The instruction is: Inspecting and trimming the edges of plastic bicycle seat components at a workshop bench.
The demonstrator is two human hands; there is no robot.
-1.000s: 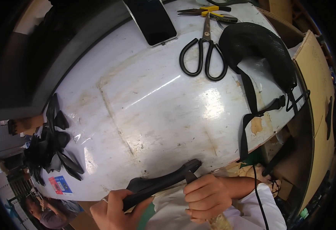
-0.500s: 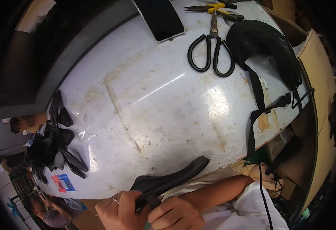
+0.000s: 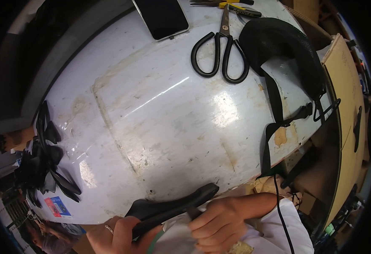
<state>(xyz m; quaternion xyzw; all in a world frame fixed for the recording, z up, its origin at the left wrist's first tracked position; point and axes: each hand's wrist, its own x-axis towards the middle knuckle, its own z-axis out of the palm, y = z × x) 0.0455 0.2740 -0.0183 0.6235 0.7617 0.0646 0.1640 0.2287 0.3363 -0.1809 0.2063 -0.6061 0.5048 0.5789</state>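
A long, curved black piece (image 3: 168,207), smooth like leather or rubber, lies at the table's near edge. My left hand (image 3: 113,235), with a ring on one finger, is closed on its near left end. Apart from it, on the right, my right hand (image 3: 217,226) is closed round a small dark grey-brown piece (image 3: 193,213) whose end sticks out by the thumb; its kind does not show. Below my right hand a yellowish patch (image 3: 241,248) is partly covered. A green edge (image 3: 155,241) runs between the hands over white cloth.
Black pieces (image 3: 52,165) are heaped at the table's left. At the back are a phone (image 3: 162,19), black-handled scissors (image 3: 223,46) and yellow-black pliers (image 3: 236,7). A black mesh item with straps (image 3: 278,42) lies right, beside cardboard (image 3: 342,118). Another person (image 3: 52,237) sits lower left.
My right hand has moved right, away from my left hand, with the small dark piece in it. My left hand has shifted slightly left and still grips the black piece. The whole view has shifted.
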